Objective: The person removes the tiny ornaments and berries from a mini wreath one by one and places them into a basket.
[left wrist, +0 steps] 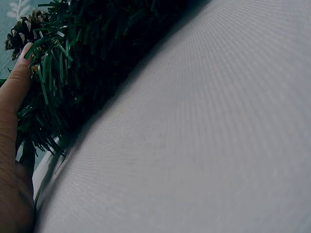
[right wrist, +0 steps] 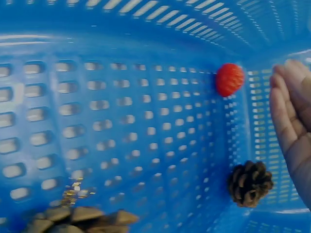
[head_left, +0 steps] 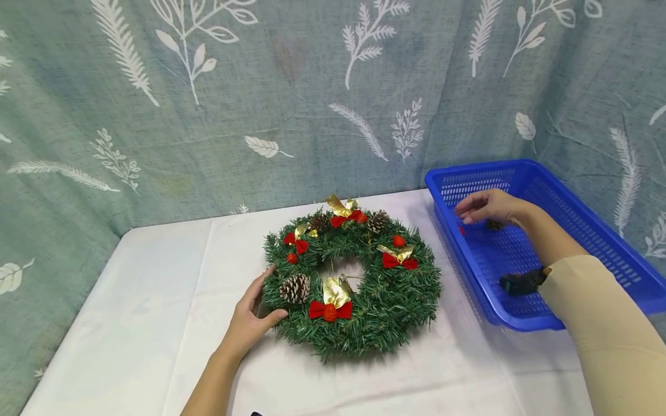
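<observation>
Wreath (left wrist: 107, 39) cut off in left wrist view, lower pine cone (right wrist: 80, 223) in right; head view's bottom: dark object (head_left: 256, 413) unidentifiable.

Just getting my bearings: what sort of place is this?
Probably a curtained-off craft workspace: green leaf-print fabric curtain behind a white table with a round green wreath and blue perforated plastic basket.

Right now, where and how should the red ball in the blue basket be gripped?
Pinch the red ball across its middle, probably best from above: it's small, rounded and close to the wall of the open-topped blue basket, leaving little room on that side.
</observation>
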